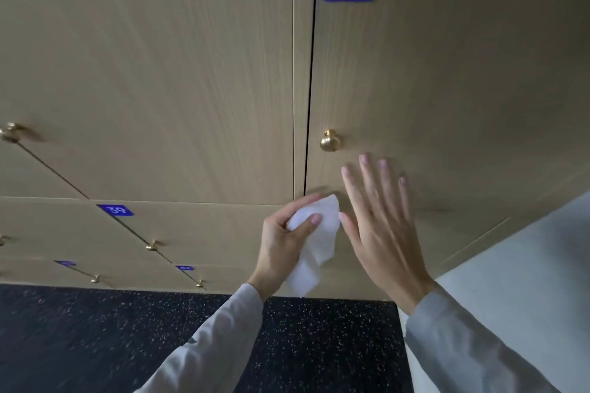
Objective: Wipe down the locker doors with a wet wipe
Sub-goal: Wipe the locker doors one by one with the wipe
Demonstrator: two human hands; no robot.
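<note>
We face the locker door (pixel 447 80) numbered 21, broad bare wood around its brass knob (pixel 330 140). Our right hand (pixel 380 220) spreads flat, fingers wide. Our left hand (pixel 284 246) pinches the wet wipe (pixel 314 252) near the door's lower corner; limp, light, better bunched.

Door 21 (pixel 447 73): broad bare panel above brass knob (pixel 330 141); knob protrudes near left edge; both hands crowd below it.
</note>
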